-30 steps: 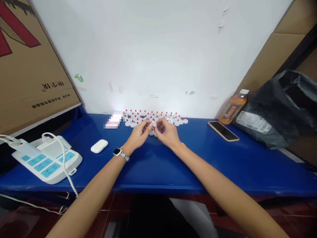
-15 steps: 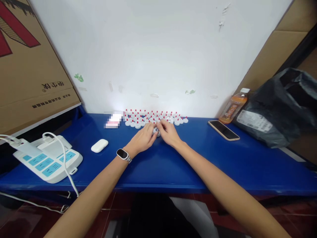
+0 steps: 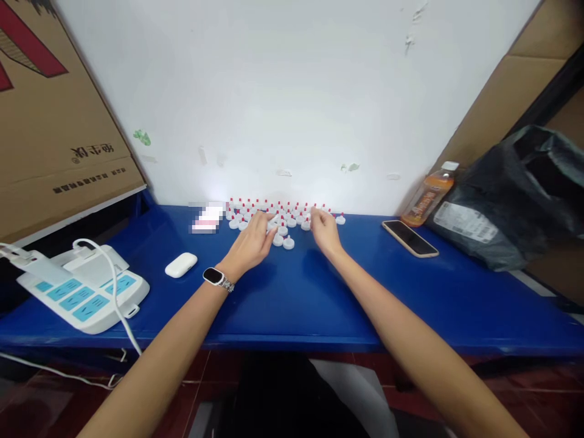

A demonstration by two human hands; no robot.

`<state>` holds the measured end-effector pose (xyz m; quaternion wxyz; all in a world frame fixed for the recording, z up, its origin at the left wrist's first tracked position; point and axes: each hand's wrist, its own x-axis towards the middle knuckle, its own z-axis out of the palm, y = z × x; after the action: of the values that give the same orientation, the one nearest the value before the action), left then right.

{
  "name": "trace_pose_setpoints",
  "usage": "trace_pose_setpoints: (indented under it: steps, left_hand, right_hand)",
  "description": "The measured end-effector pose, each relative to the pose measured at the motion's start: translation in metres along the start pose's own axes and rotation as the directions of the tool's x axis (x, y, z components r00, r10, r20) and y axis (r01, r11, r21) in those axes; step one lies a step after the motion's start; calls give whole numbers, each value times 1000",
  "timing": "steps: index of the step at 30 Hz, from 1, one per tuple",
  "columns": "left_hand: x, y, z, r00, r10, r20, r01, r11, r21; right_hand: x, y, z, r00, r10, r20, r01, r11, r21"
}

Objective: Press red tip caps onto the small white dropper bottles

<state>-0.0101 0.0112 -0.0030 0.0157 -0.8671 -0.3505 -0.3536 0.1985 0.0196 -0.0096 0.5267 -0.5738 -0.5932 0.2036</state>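
Several small white nozzle caps (image 3: 291,221), most with red tips, stand in a cluster at the back of the blue table (image 3: 292,298). My left hand (image 3: 250,242) is at the front left of this cluster, thumb and fingers closed around a white cap (image 3: 272,225) that is partly hidden. Just right of its thumb, a white cap without a red tip (image 3: 288,243) rests on the table. My right hand (image 3: 325,230) is apart from the left, over the right part of the cluster. Its fingers are curled in a pinch near a red tip; what they hold is hidden.
To the left lie a white earphone case (image 3: 181,265) and a power strip (image 3: 86,295) with cables. A blurred-out card (image 3: 207,219) is beside the caps. On the right are a phone (image 3: 410,238), an orange drink bottle (image 3: 429,198) and a dark plastic bag (image 3: 493,213). A white wall stands behind.
My hands have parted from where they met over a cap. The left moved left and the right moved right to the cluster. White caps in front now show between them.
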Motion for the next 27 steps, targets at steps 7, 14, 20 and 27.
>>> trace_pose_setpoints:
  steps: [7,14,20,27]
  left_hand:
    - [0,0,4,998,31,60,-25,996,-84]
    - [-2,-2,8,996,-48,74,60,984,-169]
    - [-1,2,10,995,-74,72,86,978,-188]
    - [-1,6,-1,987,-125,96,133,988,-83]
  right_hand:
    - [-3,7,9,969,-4,248,89,940,-330]
    - [-8,-12,5,935,-258,241,223,961,165]
    - [-15,-19,5,924,-305,230,262,944,202]
    - [1,8,-6,991,-98,91,115,971,-207]
